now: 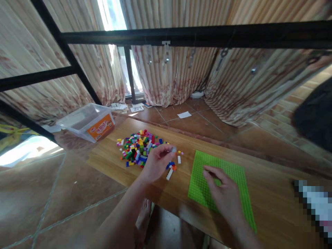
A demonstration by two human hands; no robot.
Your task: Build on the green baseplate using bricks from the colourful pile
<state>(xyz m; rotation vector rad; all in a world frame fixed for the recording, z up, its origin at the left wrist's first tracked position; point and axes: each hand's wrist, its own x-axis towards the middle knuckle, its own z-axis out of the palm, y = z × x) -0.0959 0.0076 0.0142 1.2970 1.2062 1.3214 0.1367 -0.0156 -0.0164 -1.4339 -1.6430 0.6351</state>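
A heap of small coloured bricks (pixel 137 148) lies on the wooden table (pixel 160 197). My left hand (pixel 157 162) hovers at the heap's right edge, its fingers pinched on a small grey brick (pixel 173 149). A few loose bricks, one long white one (pixel 169 174), lie just under that hand. My right hand (pixel 224 193) rests on the bright green baseplate (pixel 233 173), fingers curled and pressed down on its near left part; I cannot see anything in them.
A clear plastic tub with an orange label (pixel 89 121) stands off the table's far left end. A black metal frame (pixel 181 34) crosses overhead. Curtains, tiled floor and papers (pixel 184 114) lie beyond. A dark shape (pixel 315 114) sits at the right.
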